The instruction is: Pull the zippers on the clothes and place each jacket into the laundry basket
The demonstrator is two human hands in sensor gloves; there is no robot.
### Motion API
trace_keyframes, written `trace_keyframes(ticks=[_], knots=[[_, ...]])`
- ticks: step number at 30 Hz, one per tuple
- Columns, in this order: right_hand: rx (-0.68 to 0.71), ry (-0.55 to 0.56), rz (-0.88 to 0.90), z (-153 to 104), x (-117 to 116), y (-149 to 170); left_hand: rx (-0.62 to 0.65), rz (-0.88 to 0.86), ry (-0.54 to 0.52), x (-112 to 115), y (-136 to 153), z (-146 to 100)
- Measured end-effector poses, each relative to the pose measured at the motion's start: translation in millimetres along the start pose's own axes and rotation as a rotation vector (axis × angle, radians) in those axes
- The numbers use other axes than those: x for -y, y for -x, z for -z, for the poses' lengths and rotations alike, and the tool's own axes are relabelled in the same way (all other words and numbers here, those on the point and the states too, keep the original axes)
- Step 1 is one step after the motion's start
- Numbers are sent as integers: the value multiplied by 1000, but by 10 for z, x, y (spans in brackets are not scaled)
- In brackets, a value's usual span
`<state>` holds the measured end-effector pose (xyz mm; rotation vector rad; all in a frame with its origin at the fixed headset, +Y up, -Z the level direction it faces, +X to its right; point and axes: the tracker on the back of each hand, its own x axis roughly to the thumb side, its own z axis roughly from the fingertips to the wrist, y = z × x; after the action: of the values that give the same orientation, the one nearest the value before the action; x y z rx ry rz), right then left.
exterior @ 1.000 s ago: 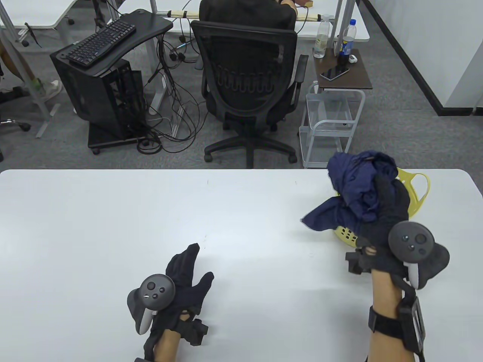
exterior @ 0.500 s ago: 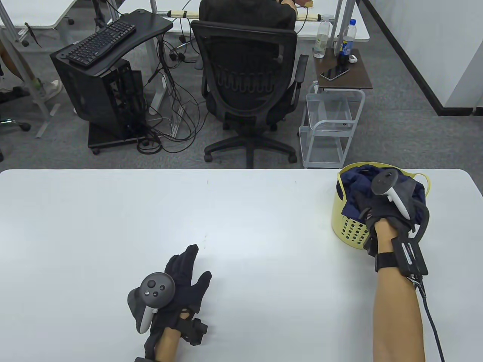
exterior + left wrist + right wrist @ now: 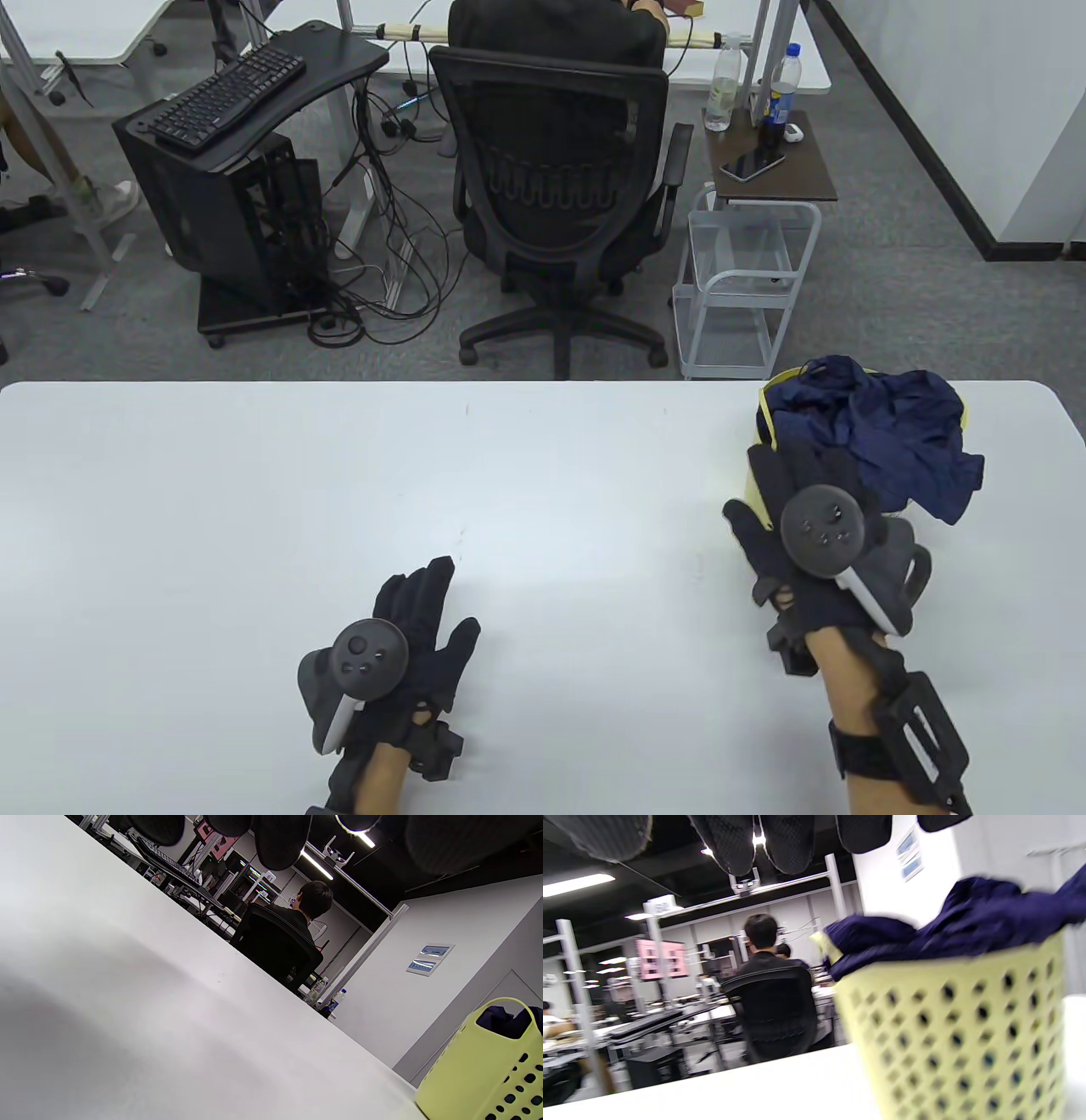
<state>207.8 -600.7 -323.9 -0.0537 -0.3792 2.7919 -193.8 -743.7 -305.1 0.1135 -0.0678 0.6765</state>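
Navy jacket (image 3: 882,429) is being seen heaped in yellow laundry basket (image 3: 963,1035), spilling over its rim | judged soft, light, best bunched | right hand (image 3: 793,539) beside basket, fingers spread, empty | left hand (image 3: 407,632) well apart, flat, empty.

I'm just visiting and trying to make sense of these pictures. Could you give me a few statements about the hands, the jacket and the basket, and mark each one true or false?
1. The navy jacket sits in the yellow laundry basket, with part of it hanging over the rim. True.
2. The right hand grips the jacket. False: its fingers are spread and hold nothing, beside the basket.
3. The left hand rests open on the white table, holding nothing. True.
4. The basket lies tipped on its side. False: it stands upright at the table's far right.
5. A second jacket lies on the table in front of the left hand. False: no other garment shows there.
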Motion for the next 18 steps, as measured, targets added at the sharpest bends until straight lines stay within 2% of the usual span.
trace_keyframes(ticks=[3, 6, 8, 11, 18], knots=[[38, -59, 64, -271, -435, -80, 5, 27, 17, 40, -26, 10], [40, -115, 98, -356, -900, -70, 9, 68, 34, 81, -49, 18], [43, -138, 103, -386, -1083, -50, 13, 76, 44, 104, -59, 15], [57, -151, 42, -431, -1178, -15, 13, 91, 69, 134, -87, 16], [69, -181, 38, -571, -1288, 79, -10, 146, 108, 261, -105, 54]])
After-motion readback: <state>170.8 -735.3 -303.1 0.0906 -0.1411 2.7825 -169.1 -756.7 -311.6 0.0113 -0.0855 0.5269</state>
